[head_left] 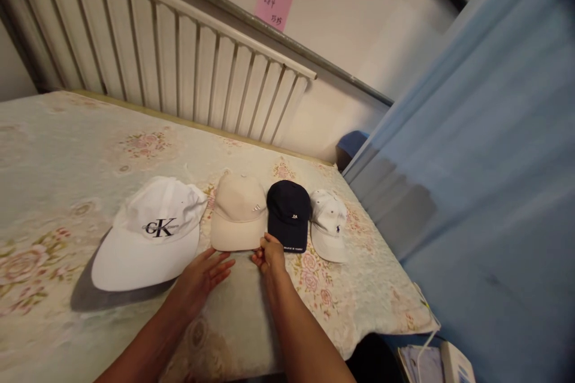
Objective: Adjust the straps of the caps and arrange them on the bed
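A beige baseball cap point(238, 206) lies on the flowered bedspread, brim toward me. At the right corner of its brim, my right hand point(272, 254) is closed in a pinch. My left hand point(204, 275) is open, fingers apart, just in front of the brim's left side; whether it touches the brim is hard to tell. Left of the beige cap sits a larger white cap point(157, 227) with black "CK" lettering. On the other side come a navy cap point(288, 209), close beside my right fingertips, and a white cap point(329, 224) with a small dark emblem.
The caps stand in a row on the bedspread point(148, 146). Behind the bed runs a white radiator point(179, 60), with a pink note point(274, 3) above it. A blue curtain point(471, 149) hangs along the right edge. Papers point(422, 362) lie at the lower right.
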A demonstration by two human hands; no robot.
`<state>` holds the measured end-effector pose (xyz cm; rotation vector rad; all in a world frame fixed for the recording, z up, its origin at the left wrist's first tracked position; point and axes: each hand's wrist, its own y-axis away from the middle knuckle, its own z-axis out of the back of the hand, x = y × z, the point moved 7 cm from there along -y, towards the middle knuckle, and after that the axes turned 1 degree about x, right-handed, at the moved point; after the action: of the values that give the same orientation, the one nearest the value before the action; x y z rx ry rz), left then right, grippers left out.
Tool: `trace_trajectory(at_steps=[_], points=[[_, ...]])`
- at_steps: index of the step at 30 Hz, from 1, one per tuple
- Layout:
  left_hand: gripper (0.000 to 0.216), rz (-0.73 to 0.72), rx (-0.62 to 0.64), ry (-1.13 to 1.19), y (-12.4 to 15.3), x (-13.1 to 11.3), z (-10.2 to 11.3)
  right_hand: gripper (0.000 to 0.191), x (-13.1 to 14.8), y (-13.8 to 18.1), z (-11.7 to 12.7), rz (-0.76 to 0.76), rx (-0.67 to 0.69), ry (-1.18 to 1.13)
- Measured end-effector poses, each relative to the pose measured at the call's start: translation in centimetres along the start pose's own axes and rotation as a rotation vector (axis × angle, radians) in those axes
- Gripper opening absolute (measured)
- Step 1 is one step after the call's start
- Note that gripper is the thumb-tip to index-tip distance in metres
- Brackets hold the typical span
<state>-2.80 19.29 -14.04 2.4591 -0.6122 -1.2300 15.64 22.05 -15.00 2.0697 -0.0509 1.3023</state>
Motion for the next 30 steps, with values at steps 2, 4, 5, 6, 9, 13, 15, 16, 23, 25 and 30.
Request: trace_trajectory(at_steps=[2, 4, 5, 6, 9, 13, 15, 16, 23, 25, 30], points=[[0.051, -0.007, 0.003, -0.009, 0.0, 0.0, 0.0, 0.029, 0.1, 0.1, 0.0, 0.001, 0.003, -0.003], [0.050, -0.012, 0.012, -0.007, 0.0, -0.1, 0.0, 0.029, 0.1, 0.2, 0.1, 0.003, 0.001, -0.009], [0.050, -0.016, 0.021, -0.003, 0.0, -0.1, -0.1, 0.029, 0.1, 0.2, 0.2, 0.004, 0.000, -0.013], [0.049, -0.020, 0.033, 0.001, 0.0, -0.1, -0.1, 0.029, 0.2, 0.3, 0.2, 0.003, -0.001, -0.017], [0.049, -0.034, 0.060, 0.001, 0.1, -0.2, -0.3, 0.028, 0.1, 0.2, 0.3, 0.001, -0.001, -0.024], [0.053, -0.039, 0.051, 0.011, 0.0, -0.1, -0.1, 0.027, -0.1, -0.1, 0.5, 0.010, -0.007, -0.027], [0.054, -0.039, 0.050, 0.015, -0.1, 0.0, 0.0, 0.028, -0.1, -0.2, 0.6, 0.020, -0.018, -0.025], [0.054, -0.039, 0.053, 0.014, 0.0, 0.0, -0.1, 0.027, -0.1, -0.2, 0.7, 0.025, -0.025, -0.023], [0.057, -0.028, 0.025, 0.024, 0.3, -0.1, -0.2, 0.027, -0.1, 0.0, 1.0, 0.086, -0.050, 0.037], [0.059, -0.021, 0.018, 0.021, 0.4, -0.1, -0.2, 0.029, -0.1, 0.1, 1.2, 0.109, -0.060, 0.071], [0.058, -0.035, -0.002, -0.017, 0.7, 0.0, -0.2, 0.037, -0.1, 0.8, 1.8, 0.192, -0.077, 0.171]])
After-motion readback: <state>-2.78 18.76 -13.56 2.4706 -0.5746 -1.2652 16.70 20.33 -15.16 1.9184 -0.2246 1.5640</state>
